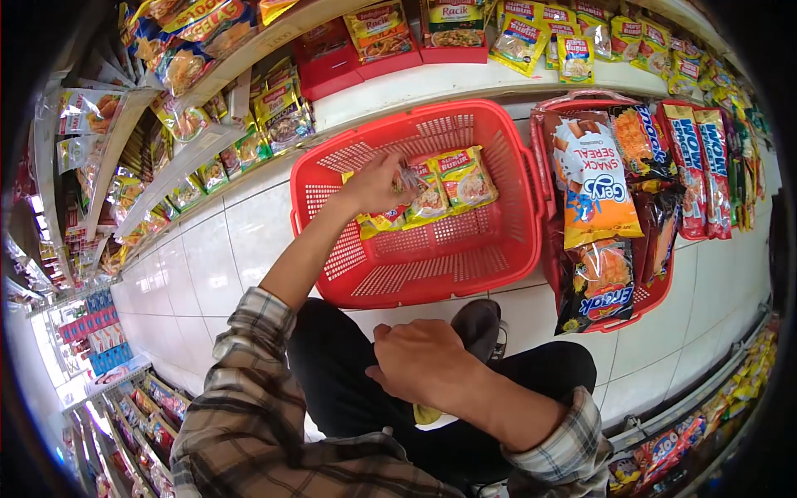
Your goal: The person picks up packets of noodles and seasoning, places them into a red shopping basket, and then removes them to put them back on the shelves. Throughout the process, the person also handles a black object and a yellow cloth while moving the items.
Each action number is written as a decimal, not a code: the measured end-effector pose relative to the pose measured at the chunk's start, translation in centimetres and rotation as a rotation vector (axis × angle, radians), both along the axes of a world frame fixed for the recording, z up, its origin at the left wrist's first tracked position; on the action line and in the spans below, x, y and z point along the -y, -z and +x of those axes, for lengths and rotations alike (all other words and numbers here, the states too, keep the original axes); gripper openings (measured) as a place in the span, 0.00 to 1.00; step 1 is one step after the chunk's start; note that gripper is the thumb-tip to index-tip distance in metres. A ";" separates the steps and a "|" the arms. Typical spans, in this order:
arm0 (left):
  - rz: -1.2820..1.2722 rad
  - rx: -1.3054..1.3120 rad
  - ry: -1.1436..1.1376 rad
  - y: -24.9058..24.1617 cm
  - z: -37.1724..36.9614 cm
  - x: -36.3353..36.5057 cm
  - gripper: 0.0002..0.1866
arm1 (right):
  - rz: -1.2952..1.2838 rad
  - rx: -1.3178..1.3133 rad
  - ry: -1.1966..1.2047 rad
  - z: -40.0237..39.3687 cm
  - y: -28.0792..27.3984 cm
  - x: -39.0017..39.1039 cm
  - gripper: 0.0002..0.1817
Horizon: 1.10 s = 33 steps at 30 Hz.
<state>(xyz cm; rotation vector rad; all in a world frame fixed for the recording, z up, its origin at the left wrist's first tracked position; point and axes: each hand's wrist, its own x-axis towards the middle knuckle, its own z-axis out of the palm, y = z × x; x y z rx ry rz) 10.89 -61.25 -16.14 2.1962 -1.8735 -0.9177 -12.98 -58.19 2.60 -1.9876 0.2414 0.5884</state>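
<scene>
Inside a red plastic basket (506, 257) with pierced walls, several yellow sachets of instant porridge (468, 178) lie in a row. My left hand (380, 184) reaches in over the left end of the row, fingers curled on a sachet there and partly covering it. Over my lap, outside the basket, my right hand (423, 357) is closed with the fingers curled under. A bit of yellow (427, 413) shows below its wrist; I cannot tell what the fingers hold.
To the right stands a second red basket (646, 311) full of snack bags, a Gery bag (596, 178) on top. Red-and-white packs (700, 170) lie beyond it. Shelves of sachets (573, 50) run along the back and left. My shoe (477, 328) is on the tiled floor (195, 266).
</scene>
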 end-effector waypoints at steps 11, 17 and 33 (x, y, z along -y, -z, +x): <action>0.383 0.315 -0.296 3.4 -0.4 -5.2 0.69 | -0.090 -0.095 -0.035 2.5 3.3 -0.5 0.19; -0.180 -0.009 -0.907 4.3 -1.6 -8.6 0.32 | -0.090 -0.028 -0.090 2.8 3.8 -0.7 0.19; -0.222 -1.029 -1.848 9.8 -1.6 -7.5 0.17 | -0.095 -0.075 -0.202 3.9 4.6 -1.4 0.19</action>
